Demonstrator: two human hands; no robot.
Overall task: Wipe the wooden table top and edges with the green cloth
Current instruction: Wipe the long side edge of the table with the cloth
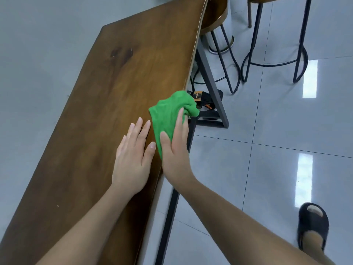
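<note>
Right hand [176, 150] on cloth [168, 113]; stool [214, 18] beyond

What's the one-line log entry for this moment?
phase: edge wipe | right hand: holds green cloth over wooden table edge | left hand: flat on tabletop beside cloth

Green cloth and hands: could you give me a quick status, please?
Left hand flat on table top. Right hand grips green cloth over the right edge. Stool seat close beside edge farther along.

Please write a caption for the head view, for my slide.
Right hand holds green cloth on the wooden table edge; left hand rests flat on top.
</note>
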